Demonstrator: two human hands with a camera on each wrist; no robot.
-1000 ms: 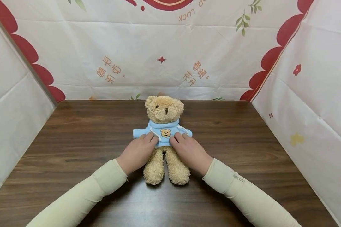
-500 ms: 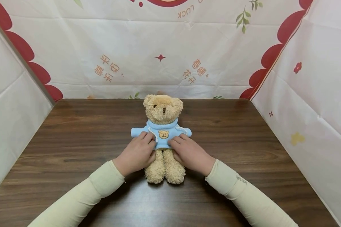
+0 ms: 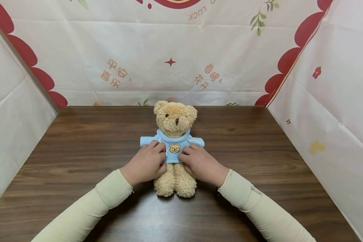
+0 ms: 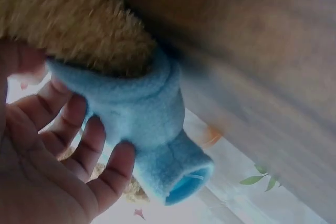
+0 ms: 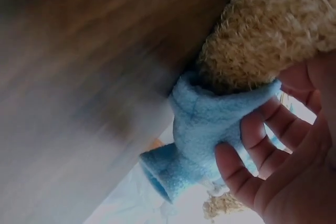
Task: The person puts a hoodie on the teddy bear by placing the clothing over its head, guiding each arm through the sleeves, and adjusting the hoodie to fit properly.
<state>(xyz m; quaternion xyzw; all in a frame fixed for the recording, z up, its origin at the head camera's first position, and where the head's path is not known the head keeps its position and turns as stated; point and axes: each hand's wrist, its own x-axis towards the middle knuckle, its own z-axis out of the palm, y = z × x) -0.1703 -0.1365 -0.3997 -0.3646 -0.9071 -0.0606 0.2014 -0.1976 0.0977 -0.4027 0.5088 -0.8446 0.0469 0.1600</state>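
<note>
A tan teddy bear lies face up on the wooden table, wearing a light blue hoodie with a small bear-face patch. My left hand pinches the hoodie's hem at the bear's left-of-picture side. Its fingers curl over the blue fleece in the left wrist view, the thumb at the hem. Opposite it, my right hand grips the hem the same way, fingertips against the fleece. Both sleeves stick out sideways; one sleeve shows a hollow cuff with no paw in it. Below the hem, the furry legs point toward me.
The brown wooden table reaches back to a white printed cloth with red scalloped borders. More white cloth stands along the right side, and another sheet along the left.
The hoodie's hem has come lower over the bear's body between my hands. The bear's legs have drawn closer together, and its head has shifted slightly. Both hands stay at the hem.
</note>
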